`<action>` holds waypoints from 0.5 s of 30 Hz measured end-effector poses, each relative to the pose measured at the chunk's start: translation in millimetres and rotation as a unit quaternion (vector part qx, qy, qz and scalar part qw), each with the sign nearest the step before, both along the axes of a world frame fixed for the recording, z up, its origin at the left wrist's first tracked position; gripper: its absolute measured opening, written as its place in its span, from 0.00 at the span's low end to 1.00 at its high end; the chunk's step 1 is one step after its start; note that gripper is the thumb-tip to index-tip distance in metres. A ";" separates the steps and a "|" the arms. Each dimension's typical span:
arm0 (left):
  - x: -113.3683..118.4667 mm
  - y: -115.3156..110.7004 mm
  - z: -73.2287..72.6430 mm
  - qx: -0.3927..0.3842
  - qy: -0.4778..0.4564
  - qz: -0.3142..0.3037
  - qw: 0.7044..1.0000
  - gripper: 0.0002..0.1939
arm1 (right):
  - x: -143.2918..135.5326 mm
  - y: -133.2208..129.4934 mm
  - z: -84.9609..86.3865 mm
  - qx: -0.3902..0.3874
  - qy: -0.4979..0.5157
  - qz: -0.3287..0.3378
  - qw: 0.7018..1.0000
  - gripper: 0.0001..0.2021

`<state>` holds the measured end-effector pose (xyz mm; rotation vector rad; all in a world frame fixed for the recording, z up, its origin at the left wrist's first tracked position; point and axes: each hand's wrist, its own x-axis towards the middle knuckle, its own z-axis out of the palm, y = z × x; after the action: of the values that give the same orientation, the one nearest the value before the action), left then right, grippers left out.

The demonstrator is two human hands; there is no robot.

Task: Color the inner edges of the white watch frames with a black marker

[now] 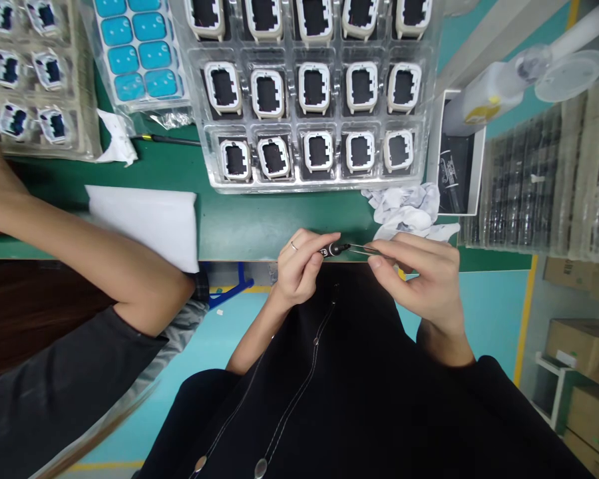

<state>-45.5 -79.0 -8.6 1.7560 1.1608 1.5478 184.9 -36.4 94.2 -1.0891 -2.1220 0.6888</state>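
My left hand [298, 266], with a ring on one finger, is closed around a black marker pen [335, 249] with white print, its narrow end pointing right. My right hand [422, 276] pinches thin metal tweezers [363, 249], whose tips point left and meet the end of the marker, or nearly so. Both hands are at the front edge of the green table [249, 223]. Beyond them lies a clear plastic tray [289, 185] of white, square watch-like frames [318, 152] with dark insides. Crumpled white cloth [406, 206] lies just past my right hand.
A co-worker's bare arm [80, 249] reaches in from the left, near a folded white sheet [144, 219]. Farther back are another parts tray [87, 133] and blue pieces [124, 58] in plastic. On the right stand a white box [475, 179], a bottle [484, 96] and stacked trays [524, 179].
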 end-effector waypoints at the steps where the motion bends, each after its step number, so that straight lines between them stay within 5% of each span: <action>1: 0.0 -0.1 0.2 -0.001 0.001 0.000 1.000 0.20 | 0.3 0.0 -0.5 -0.001 0.001 0.000 1.000 0.07; 15: -0.8 0.0 0.6 -0.007 0.002 -0.008 1.000 0.20 | 0.7 -0.1 -2.0 -0.003 0.014 -0.001 1.000 0.08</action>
<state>-46.3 -79.0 -8.1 1.7550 1.1547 1.5241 185.6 -36.5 92.2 -1.0788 -2.0956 0.7048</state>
